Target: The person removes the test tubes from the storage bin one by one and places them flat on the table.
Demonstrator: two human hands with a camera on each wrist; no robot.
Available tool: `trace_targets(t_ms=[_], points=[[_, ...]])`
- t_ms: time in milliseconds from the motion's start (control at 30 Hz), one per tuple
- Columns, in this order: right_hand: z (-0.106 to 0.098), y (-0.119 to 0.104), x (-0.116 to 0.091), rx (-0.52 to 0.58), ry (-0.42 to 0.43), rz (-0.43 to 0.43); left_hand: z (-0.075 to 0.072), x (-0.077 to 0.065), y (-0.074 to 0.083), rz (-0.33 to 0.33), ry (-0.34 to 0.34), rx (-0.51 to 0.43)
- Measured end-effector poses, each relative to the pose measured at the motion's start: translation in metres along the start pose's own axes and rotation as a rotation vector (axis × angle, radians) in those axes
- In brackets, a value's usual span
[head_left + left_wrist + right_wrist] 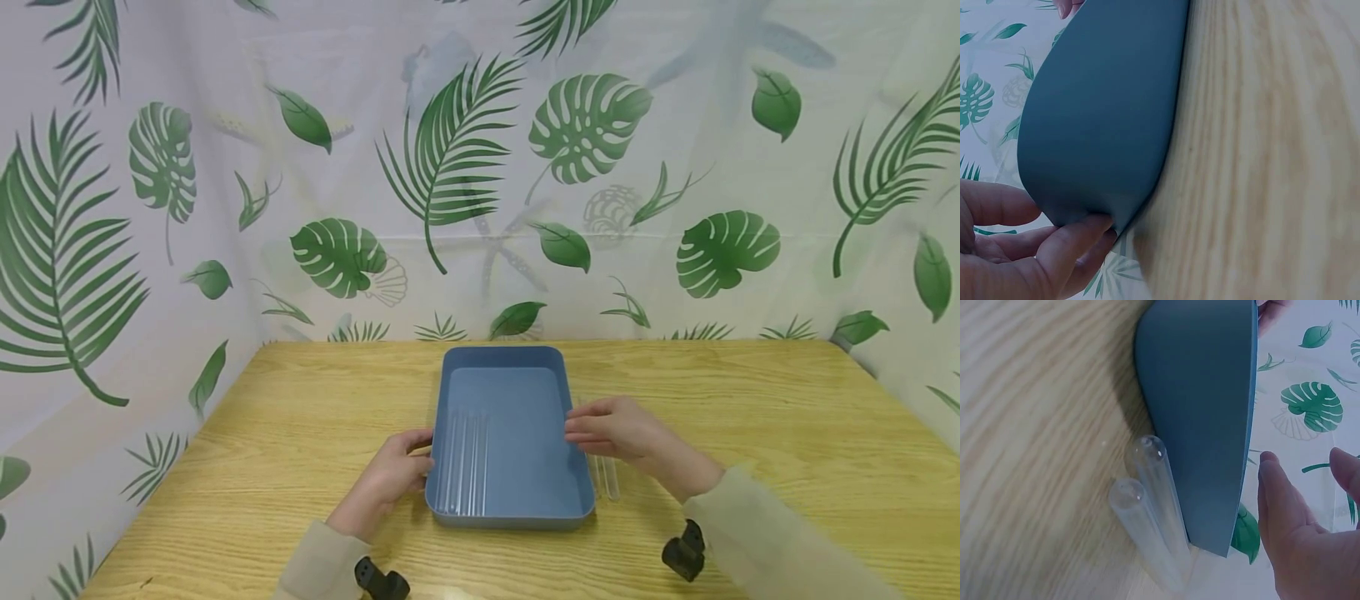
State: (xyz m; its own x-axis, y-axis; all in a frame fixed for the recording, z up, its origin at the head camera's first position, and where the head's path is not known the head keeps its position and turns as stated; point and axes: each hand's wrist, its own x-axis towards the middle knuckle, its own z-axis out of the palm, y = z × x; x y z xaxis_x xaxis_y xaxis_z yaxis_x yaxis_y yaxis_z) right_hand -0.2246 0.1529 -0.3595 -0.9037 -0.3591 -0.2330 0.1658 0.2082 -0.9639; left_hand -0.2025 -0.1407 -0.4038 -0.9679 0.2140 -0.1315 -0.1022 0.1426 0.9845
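- I have my left hand [393, 471] touching the tray [536, 450]; grip: cannot tell.
- Right hand [621, 430]: thumb wide, near outer tubes [1149, 537].
- Inner tubes [473, 467]: nearer left.

Tray [528, 442] from above and both sides

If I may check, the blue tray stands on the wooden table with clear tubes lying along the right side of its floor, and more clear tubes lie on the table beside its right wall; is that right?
Not quite: the head view shows the clear tubes inside the blue tray lying along the left side of its floor, not the right. The rest holds.
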Motion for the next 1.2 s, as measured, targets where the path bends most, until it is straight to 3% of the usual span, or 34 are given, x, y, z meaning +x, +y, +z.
trace_targets(t_ms=[533,933,1200], points=[[0.025,0.003,0.013,0.025,-0.067,0.008,0.000,0.001,0.002,-0.006,0.007,0.003],[0.046,0.005,0.027,0.052,-0.013,0.044,-0.002,0.000,0.001,-0.010,0.015,-0.001],[0.060,0.009,0.032,0.039,-0.029,0.051,-0.002,0.000,0.002,-0.011,0.008,-0.006]])
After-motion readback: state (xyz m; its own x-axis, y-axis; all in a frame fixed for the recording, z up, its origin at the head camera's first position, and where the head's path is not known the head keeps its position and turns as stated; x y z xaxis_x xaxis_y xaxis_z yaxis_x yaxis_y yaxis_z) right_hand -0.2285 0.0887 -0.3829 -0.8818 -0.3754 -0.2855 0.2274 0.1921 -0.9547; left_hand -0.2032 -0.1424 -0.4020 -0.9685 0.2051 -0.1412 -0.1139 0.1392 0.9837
